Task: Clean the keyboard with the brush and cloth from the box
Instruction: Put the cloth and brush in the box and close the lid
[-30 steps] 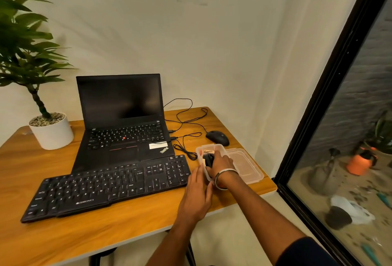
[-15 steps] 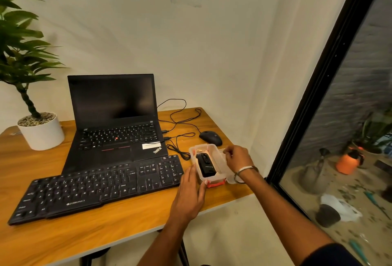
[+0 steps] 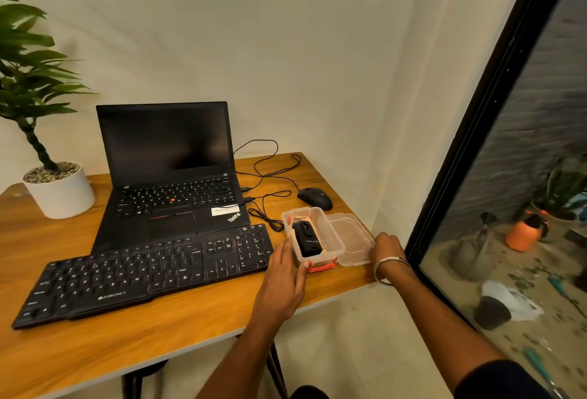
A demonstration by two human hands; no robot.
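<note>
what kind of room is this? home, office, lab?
Probably a small office or study corner: a wooden desk against a plain wall, holding a laptop, an external keyboard and a mouse. A glass door stands at right.

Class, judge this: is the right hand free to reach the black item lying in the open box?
Probably yes. The box is open, its lid laid beside it under the right hand; nothing covers the black item.

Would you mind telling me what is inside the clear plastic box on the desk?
Inside the open box lies a black oblong item with small print, and something pale and thin at the far end. Anything beneath the black item is covered; no cloth shows.
</note>
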